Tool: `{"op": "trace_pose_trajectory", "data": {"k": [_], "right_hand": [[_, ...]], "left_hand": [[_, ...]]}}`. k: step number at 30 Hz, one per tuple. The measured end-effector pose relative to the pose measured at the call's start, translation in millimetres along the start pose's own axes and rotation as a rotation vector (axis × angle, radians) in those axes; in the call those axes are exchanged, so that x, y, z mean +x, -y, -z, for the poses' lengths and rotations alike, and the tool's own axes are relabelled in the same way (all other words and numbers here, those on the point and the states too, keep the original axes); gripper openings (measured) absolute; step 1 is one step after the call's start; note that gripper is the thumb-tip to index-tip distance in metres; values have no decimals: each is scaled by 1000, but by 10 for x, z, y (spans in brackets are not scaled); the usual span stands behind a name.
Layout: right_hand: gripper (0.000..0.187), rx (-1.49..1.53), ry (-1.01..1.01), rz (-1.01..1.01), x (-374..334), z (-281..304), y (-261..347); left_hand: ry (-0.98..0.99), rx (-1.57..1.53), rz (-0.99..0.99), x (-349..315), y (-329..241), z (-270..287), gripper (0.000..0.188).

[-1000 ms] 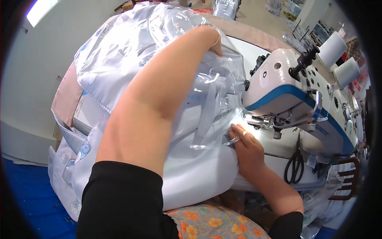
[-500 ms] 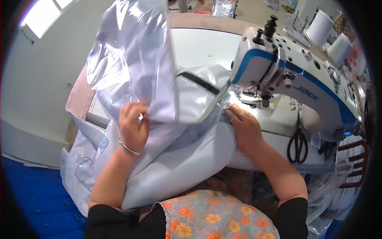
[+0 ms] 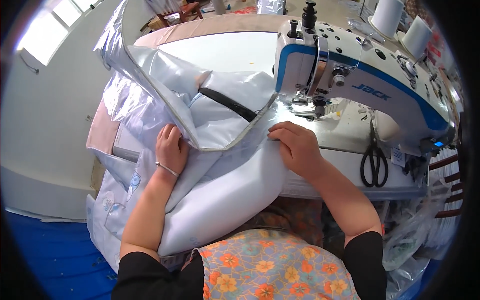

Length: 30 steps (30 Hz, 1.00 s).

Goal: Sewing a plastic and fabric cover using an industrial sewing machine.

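Note:
A large, shiny, pale lilac plastic-coated cloth point(image 3: 225, 195) with grey-bound edges lies bunched over the sewing table and hangs down its left side. My left hand point(image 3: 171, 149) is closed on a fold of it, below a raised flap at the left. With thumb and fingers pressed together, my right hand point(image 3: 296, 147) grips the cloth just in front of the sewing machine's presser foot point(image 3: 305, 115). A black strap point(image 3: 227, 103) crosses the cloth between the hands. The bound edge runs from beside my left hand toward the white and blue sewing machine point(image 3: 350, 75).
Black-handled scissors point(image 3: 374, 162) lie on the table right of my right hand. White thread cones point(image 3: 387, 16) stand behind the machine. Clear plastic bags point(image 3: 410, 240) hang at the lower right. A wooden chair point(image 3: 182, 12) stands at the far left, and blue covering point(image 3: 45, 250) lies on the floor.
The raised flap has dropped back and leftward, uncovering more of the black strap and the tabletop. My right hand has shifted slightly left along the cloth. The whole view has turned a little.

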State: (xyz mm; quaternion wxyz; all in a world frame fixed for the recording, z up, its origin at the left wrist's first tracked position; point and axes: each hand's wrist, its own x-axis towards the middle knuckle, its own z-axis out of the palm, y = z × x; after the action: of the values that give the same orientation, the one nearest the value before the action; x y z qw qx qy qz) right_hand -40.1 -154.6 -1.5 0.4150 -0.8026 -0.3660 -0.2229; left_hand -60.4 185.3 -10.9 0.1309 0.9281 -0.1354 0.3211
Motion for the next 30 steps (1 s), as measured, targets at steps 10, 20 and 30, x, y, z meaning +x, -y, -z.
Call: {"op": "trace_pose_trajectory", "data": {"k": [10,20,30], "right_hand": [[19,856,144,-1121,473,-13,106],[18,904,91,-1062,424,-328,23],[18,1076,12,-912,253,-398,-44]], "left_hand": [[21,-28,-23,35,53,55,19],[42,-86,-96,86,38,70,20],[20,-111,-126,86,50,63,19]]}}
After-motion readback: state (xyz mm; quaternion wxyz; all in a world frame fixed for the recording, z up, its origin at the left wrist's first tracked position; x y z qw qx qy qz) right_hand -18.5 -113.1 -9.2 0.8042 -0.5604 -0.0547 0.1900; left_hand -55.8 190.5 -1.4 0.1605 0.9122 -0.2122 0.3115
